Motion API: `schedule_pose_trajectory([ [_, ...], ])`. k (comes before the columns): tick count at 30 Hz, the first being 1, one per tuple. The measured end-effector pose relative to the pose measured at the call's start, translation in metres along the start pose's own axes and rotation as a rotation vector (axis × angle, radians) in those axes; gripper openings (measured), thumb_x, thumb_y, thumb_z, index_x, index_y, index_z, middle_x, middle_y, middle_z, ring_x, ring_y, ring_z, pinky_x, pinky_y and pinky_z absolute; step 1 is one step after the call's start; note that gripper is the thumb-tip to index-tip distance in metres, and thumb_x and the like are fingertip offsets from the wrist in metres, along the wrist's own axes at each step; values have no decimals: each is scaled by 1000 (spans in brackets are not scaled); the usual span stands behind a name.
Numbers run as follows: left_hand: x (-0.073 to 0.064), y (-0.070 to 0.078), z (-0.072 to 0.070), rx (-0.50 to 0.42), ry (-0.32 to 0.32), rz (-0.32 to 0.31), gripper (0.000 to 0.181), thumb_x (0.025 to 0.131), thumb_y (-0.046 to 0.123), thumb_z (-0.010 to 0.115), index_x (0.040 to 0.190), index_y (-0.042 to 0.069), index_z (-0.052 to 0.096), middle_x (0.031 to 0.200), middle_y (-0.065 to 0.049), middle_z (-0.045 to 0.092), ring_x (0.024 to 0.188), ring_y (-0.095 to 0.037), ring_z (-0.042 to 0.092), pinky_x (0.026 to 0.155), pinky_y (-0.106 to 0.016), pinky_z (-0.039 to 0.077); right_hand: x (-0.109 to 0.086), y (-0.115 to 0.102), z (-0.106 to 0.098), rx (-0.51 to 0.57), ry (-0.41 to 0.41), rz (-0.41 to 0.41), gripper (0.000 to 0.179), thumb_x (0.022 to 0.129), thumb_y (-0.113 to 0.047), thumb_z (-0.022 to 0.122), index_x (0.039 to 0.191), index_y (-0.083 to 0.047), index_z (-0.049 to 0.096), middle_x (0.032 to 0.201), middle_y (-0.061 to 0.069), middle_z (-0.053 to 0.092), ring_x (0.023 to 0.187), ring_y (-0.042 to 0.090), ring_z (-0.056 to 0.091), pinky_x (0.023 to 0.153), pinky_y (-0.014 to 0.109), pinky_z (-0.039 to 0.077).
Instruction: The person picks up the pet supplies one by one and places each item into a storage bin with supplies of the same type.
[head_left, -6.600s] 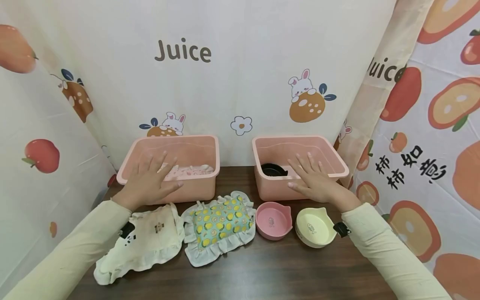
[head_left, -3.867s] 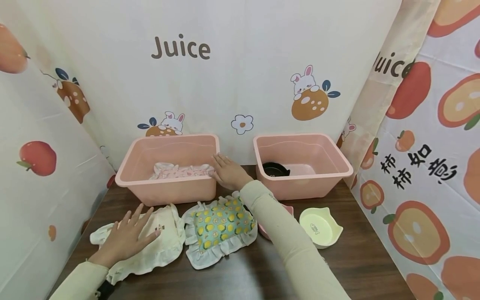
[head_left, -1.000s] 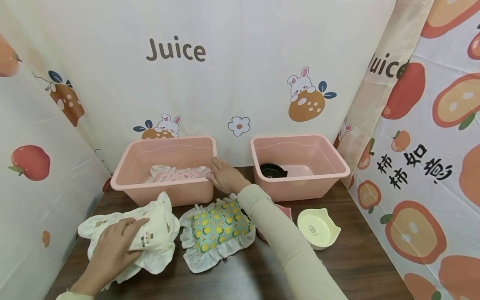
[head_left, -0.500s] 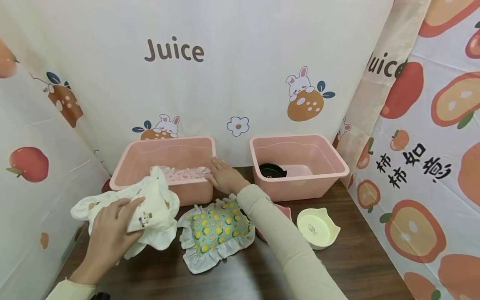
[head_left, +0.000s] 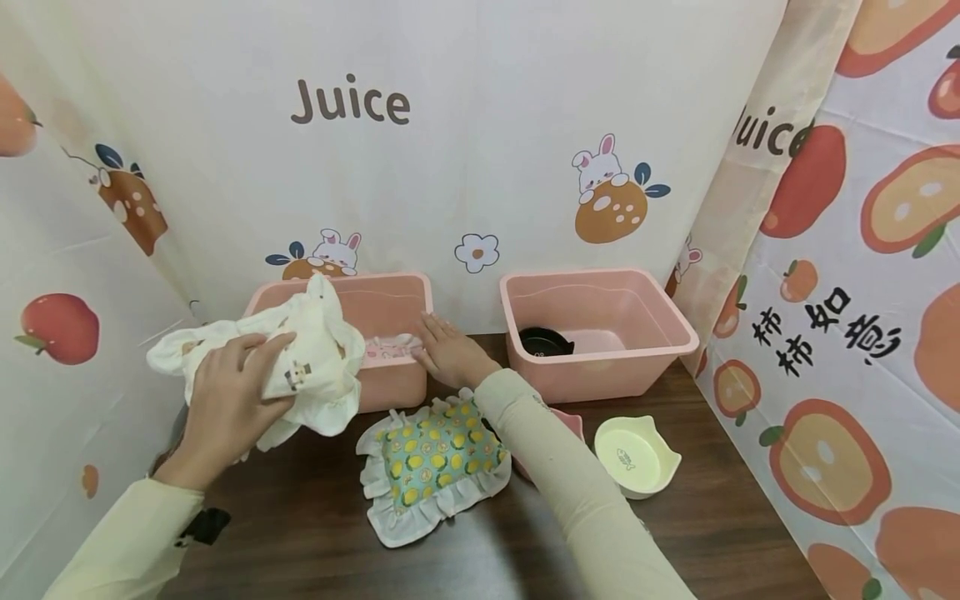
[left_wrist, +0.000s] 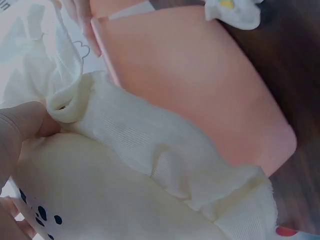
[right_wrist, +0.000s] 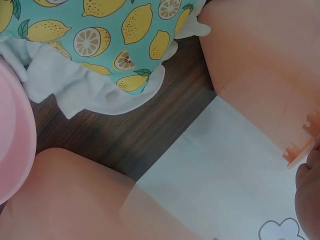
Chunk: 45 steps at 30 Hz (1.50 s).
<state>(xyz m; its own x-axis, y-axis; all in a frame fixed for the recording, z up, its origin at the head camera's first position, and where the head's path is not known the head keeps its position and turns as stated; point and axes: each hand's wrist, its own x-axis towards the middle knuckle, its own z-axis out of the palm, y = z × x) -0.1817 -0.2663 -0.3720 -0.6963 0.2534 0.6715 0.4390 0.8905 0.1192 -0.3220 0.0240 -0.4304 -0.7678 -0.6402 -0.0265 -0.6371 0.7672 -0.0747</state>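
Observation:
My left hand [head_left: 232, 400] grips a small cream cushion [head_left: 315, 371] with a ruffled edge and holds it up at the front of the left pink bin [head_left: 390, 387]. The cushion hides part of that bin's rim. In the left wrist view the cushion [left_wrist: 115, 185] fills the lower part, with thumb and fingers at its edge. My right hand [head_left: 453, 354] rests on the bin's right rim with fairly straight fingers; the right wrist view shows only part of that hand [right_wrist: 307, 190]. Inside the bin lies a pink-patterned ruffled cloth item [head_left: 390, 346], partly hidden.
A lemon-print ruffled cushion [head_left: 435, 458] lies on the dark wooden table [head_left: 337, 542]. Beside it are a pink bowl [head_left: 570, 423], mostly behind my right forearm, and a pale yellow cat-eared bowl [head_left: 633, 458]. The right pink bin [head_left: 600, 375] holds a black dish [head_left: 546, 341].
My left hand moved down to the cream cushion, took hold of it and lifted it off the table towards the left bin. My right hand moved from the right bin to the left bin's rim.

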Motion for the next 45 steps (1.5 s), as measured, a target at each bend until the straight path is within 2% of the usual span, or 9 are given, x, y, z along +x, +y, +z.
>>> schedule_pose_trajectory([
  [6, 25, -3, 1, -19, -22, -6, 80, 56, 5, 86, 130, 14, 54, 115, -25, 51, 97, -45, 47, 87, -61, 33, 0, 1, 0, 2, 13, 1, 62, 105, -41, 24, 154, -5, 12, 161, 10, 5, 148, 23, 4, 119, 34, 9],
  [12, 53, -8, 4, -29, -51, 19, 79, 58, 5, 84, 131, 14, 53, 116, -25, 51, 98, -45, 47, 90, -60, 32, 0, 2, 0, 22, 7, -5, 61, 105, -39, 23, 154, -5, 11, 161, 11, 6, 148, 23, 2, 119, 33, 6],
  [16, 71, -10, 10, -29, -77, 37, 79, 61, 5, 84, 133, 15, 52, 118, -25, 51, 102, -46, 46, 93, -62, 31, -1, 2, 0, 15, 4, -6, 62, 105, -42, 19, 154, -5, 10, 161, 11, 6, 148, 23, 2, 119, 33, 7],
  [21, 87, -14, 21, -16, -72, 51, 80, 62, 5, 85, 133, 15, 51, 119, -25, 50, 103, -47, 47, 94, -63, 31, -1, 4, 1, 3, 15, -9, 63, 105, -44, 16, 153, -4, 11, 161, 13, 8, 148, 24, 3, 119, 33, 7],
  [29, 100, -19, 48, -15, -91, 47, 79, 63, 5, 85, 133, 16, 51, 122, -24, 49, 109, -48, 45, 96, -65, 29, -1, 4, 2, 23, 36, -10, 61, 105, -39, 25, 153, -4, 12, 161, 11, 5, 148, 23, 3, 119, 32, 6],
  [39, 104, -28, 77, 17, -161, -40, 75, 69, 11, 84, 135, 17, 48, 122, -25, 48, 110, -49, 45, 96, -63, 29, 0, 1, 4, -1, 27, -21, 63, 105, -42, 20, 154, -4, 6, 161, 11, 4, 148, 23, 4, 119, 31, 6],
  [45, 106, -29, 95, 22, -180, -27, 74, 69, 11, 84, 133, 19, 48, 122, -25, 49, 110, -51, 45, 94, -63, 30, 0, 2, 5, -21, 41, -29, 63, 105, -42, 19, 153, -1, 10, 161, 13, 7, 148, 23, 5, 119, 32, 7],
])
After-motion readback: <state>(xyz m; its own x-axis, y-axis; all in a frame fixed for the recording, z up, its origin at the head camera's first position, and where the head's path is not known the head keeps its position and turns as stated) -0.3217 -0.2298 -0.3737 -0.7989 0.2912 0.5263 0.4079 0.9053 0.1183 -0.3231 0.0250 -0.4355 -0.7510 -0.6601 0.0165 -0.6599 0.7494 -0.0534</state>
